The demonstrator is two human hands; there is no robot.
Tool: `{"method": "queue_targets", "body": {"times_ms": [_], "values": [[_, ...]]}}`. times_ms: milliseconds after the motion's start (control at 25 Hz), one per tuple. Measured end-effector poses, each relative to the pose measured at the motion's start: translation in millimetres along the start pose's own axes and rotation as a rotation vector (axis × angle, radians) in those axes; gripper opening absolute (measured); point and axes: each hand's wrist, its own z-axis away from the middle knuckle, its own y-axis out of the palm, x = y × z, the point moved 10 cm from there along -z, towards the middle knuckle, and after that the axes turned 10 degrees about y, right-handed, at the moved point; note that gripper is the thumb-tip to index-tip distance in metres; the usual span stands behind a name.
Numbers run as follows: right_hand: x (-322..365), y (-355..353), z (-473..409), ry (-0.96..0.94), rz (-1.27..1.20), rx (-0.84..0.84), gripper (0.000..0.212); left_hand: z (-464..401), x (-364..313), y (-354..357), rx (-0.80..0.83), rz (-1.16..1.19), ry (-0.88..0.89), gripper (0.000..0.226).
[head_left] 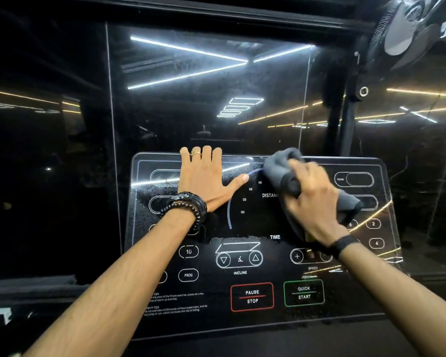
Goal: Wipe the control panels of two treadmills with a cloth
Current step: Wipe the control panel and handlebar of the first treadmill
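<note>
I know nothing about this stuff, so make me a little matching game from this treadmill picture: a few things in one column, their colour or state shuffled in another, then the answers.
Things:
1. left hand
2. right hand
3. PAUSE STOP button
4. QUICK START button

States or colours:
A. green outline
B. flat on the control panel, fingers straight
C. red outline
D. gripping a grey cloth

Pairs: 1-B, 2-D, 3-C, 4-A
</note>
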Motion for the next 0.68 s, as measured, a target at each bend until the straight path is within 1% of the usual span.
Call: {"method": "queue_targets", "body": {"times_ms": [40,80,120,160,200,240,320,360,400,480,520,560,600,640,680], "values": [[11,3,12,-0.173,0.009,0.033,0.047,-1,-1,0,-0.001,-0.005,0.002,0.091],[7,3,12,-0.233,0.006,0.064,0.047,-1,-1,0,0.005,-0.008,0.002,0.092],[-10,-1,-3,-0.123,-0.014,0.063,0.045,-1,0,-1,0.01,-0.01,-0.001,0.093],[-30,-6,-17,0.078,-0.064,0.026,0.043,0,0,-1,0.013,-0.011,-0.004,0.093],[-41,-9,-20,0.223,-0.092,0.003,0.043,0,0,-2,0.015,-0.011,-0.005,0.094],[-34,-7,-16,0.2,-0.07,0.005,0.044,1,0,-2,0.019,-0.009,-0.005,0.094],[1,0,11,-0.174,-0.028,0.041,0.046,1,-1,-1,0.019,-0.011,-0.003,0.094],[1,0,15,-0.273,-0.042,0.072,0.046,0,-1,-1,0.022,-0.011,-0.008,0.093],[-12,-3,5,-0.225,-0.058,0.085,0.046,0,-1,-2,0.026,-0.01,-0.02,0.093],[-49,-11,-17,0.124,-0.121,0.026,0.045,0,-2,-5,0.042,-0.007,-0.053,0.095],[-52,-11,-15,0.197,-0.121,0.006,0.046,-2,-4,-5,0.052,-0.004,-0.061,0.097],[-37,-8,-7,0.114,-0.078,0.0,0.047,-5,-7,-4,0.061,0.006,-0.057,0.099],[-20,-5,6,-0.051,-0.044,0.011,0.047,-11,-14,-3,0.068,0.024,-0.04,0.101],[-14,-2,11,-0.175,-0.03,0.049,0.048,-17,-24,-3,0.073,0.046,-0.016,0.103],[-21,-2,5,-0.202,-0.029,0.089,0.048,-22,-34,-2,0.076,0.065,0.012,0.104]]}}
